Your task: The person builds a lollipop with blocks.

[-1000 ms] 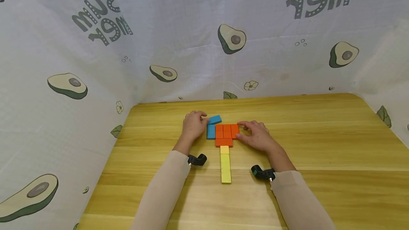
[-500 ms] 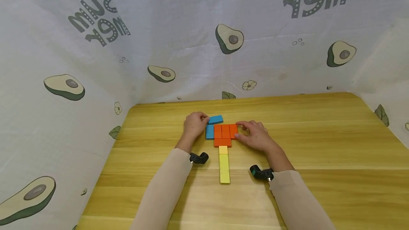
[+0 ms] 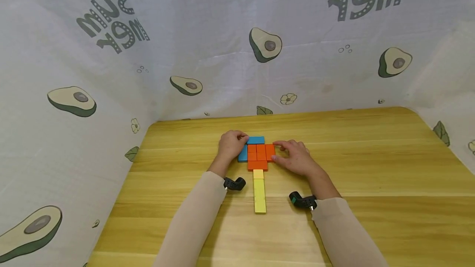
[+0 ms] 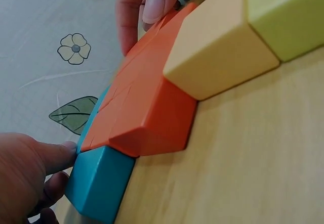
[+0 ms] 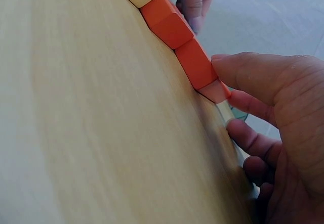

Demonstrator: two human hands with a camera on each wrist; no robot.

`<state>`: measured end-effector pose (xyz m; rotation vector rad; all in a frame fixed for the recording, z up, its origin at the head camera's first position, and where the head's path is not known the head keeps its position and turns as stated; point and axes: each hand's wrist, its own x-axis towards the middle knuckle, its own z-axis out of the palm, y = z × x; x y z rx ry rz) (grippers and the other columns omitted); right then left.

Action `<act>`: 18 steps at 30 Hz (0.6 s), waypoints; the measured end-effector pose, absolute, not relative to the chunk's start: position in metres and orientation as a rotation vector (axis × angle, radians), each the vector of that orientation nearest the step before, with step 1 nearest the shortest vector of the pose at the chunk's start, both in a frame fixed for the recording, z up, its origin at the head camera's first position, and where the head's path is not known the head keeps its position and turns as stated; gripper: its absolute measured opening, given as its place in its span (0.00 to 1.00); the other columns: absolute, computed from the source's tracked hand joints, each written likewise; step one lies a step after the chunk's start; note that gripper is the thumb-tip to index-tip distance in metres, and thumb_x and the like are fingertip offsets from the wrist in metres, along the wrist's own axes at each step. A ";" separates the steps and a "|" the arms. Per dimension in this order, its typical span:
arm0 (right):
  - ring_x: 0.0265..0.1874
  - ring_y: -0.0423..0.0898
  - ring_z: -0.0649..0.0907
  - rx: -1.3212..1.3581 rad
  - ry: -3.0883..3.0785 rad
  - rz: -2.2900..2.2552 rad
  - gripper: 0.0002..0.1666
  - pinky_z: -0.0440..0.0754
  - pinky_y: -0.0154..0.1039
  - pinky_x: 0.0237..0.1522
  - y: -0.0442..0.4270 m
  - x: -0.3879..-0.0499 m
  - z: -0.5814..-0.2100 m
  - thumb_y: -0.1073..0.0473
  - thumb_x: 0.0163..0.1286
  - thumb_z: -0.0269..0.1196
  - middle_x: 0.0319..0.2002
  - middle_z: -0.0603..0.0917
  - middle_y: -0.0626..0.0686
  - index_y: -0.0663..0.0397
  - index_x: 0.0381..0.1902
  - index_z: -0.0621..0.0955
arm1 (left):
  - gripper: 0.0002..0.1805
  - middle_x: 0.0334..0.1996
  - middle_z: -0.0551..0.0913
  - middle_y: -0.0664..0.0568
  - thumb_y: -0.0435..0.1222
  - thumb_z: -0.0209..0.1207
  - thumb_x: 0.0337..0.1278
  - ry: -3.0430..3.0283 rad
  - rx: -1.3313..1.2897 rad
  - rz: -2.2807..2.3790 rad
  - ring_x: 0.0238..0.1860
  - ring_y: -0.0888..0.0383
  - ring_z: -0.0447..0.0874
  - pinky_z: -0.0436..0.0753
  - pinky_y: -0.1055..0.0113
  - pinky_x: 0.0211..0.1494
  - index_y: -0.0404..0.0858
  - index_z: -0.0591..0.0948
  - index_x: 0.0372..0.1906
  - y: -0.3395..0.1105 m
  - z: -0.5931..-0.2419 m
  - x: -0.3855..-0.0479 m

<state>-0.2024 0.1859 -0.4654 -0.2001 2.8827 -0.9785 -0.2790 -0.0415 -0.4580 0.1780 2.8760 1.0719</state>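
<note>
Orange blocks lie edge to edge in a flat group on the table. Along their left side stands one blue block, lengthwise away from me. A second blue block lies crosswise along the far edge of the orange ones. My left hand pinches this far block by its left end; in the left wrist view the thumb touches it. At the right side, my right hand holds the rightmost orange block between thumb and index finger, at its near and far ends.
Below the orange group a small pale yellow block and a long yellow-green block run toward me in line. The wooden table spreads around them. A white cloth printed with avocados hangs behind and at the sides.
The far blue block has moved right and straightened from a slant, now lying against the orange blocks. My left hand has shifted right with it. My right hand stays at the orange block.
</note>
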 end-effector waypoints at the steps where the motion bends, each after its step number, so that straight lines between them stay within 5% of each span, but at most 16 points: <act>1: 0.54 0.60 0.71 -0.199 2.883 -0.978 0.34 0.65 0.61 0.59 0.186 -0.202 -0.465 0.43 0.71 0.65 0.56 0.79 0.61 0.50 0.70 0.75 | 0.14 0.48 0.90 0.49 0.46 0.61 0.72 2.873 0.180 1.079 0.52 0.47 0.84 0.79 0.51 0.60 0.45 0.90 0.48 -0.042 -0.459 -0.279; 18: 0.54 0.60 0.71 -0.201 2.874 -0.982 0.34 0.65 0.61 0.59 0.187 -0.204 -0.465 0.42 0.71 0.65 0.56 0.78 0.60 0.49 0.70 0.75 | 0.14 0.46 0.89 0.49 0.46 0.61 0.72 2.841 0.246 1.127 0.48 0.49 0.84 0.81 0.53 0.56 0.45 0.90 0.51 -0.046 -0.460 -0.278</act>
